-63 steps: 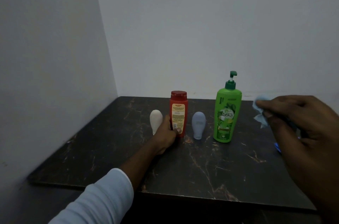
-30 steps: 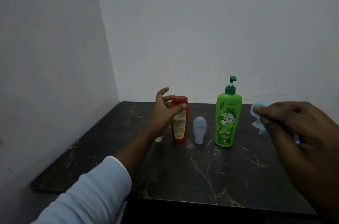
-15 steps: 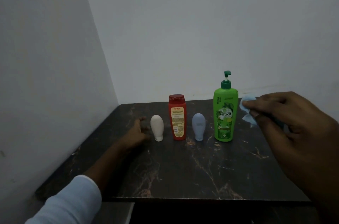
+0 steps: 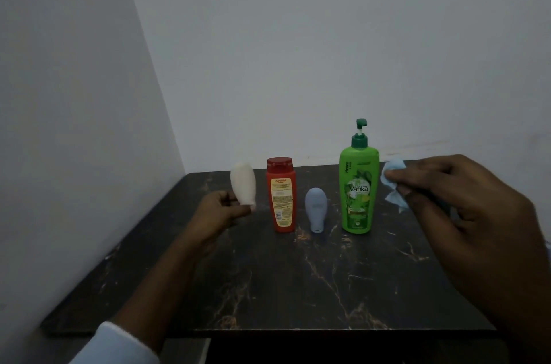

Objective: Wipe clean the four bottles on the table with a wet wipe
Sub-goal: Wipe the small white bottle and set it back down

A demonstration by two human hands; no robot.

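My left hand (image 4: 219,216) pinches the small white bottle (image 4: 243,185) by its lower end and holds it lifted above the dark marble table (image 4: 298,289). Still standing in a row on the table are the red bottle (image 4: 281,195), the small grey-blue bottle (image 4: 316,208) and the tall green pump bottle (image 4: 358,184). My right hand (image 4: 465,214) is raised at the right, close to the camera, and pinches a crumpled light-blue wet wipe (image 4: 393,181) just right of the green bottle.
White walls close the table in at the back and on the left. The table's front edge (image 4: 268,331) runs across the bottom of the view, with dark space below it.
My left hand let go of the red bottle, moved left to the white bottle, gripped it and lifted it off the table. My right hand has kept holding the wipe.
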